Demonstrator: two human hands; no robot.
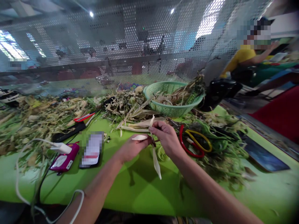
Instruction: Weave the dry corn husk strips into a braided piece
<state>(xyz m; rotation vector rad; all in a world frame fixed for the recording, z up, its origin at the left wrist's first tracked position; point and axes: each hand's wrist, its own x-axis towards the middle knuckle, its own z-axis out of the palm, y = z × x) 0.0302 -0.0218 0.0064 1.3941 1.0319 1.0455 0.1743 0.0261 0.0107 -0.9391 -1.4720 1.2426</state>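
Both my hands meet over the green table (140,189), working a pale dried leaf strip (156,161). My left hand (132,147) pinches a short pale piece of leaf at its fingertips. My right hand (164,137) is closed on the long strip, which rises above the fingers and hangs down below them toward the table. Heaps of dried husks and leaves (130,109) lie just beyond my hands.
A green plastic basket (171,109) of husks stands behind. Red and yellow loops (195,143) lie right of my hand. Two phones (91,149) and a white charger cable (46,143) sit at left, a dark tablet (263,155) at right. A perforated metal screen stands behind; a person sits far right.
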